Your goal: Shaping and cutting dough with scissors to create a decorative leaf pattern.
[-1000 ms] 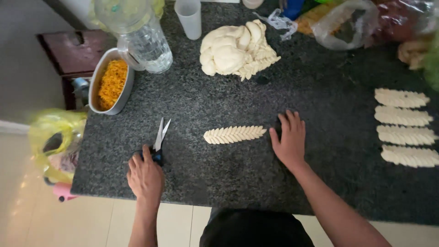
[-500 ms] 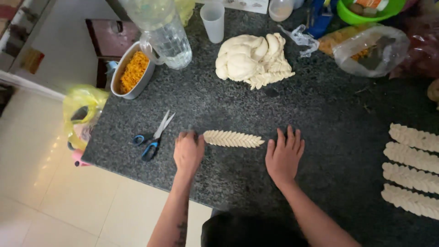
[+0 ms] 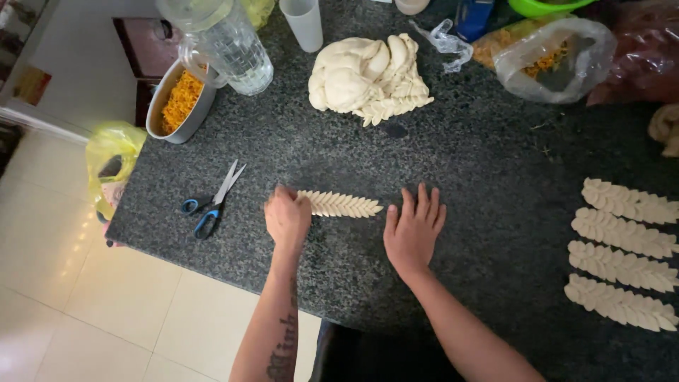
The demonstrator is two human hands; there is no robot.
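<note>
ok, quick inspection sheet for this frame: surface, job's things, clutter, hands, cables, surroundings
Surface: dark speckled stone counter.
Job's things: leaf-patterned dough strip between the hands; four similar finished strips at right; dough pile behind.
Clutter: blue-handled scissors, glass jug, oval dish of orange filling, white cup, plastic bags.
Hands: left hand curled on the strip's left end; right hand flat on the counter, apart from the strip's tip.
Cables: nothing seen.
Surroundings: pale tiled floor, yellow bag hanging at the counter's edge.
</note>
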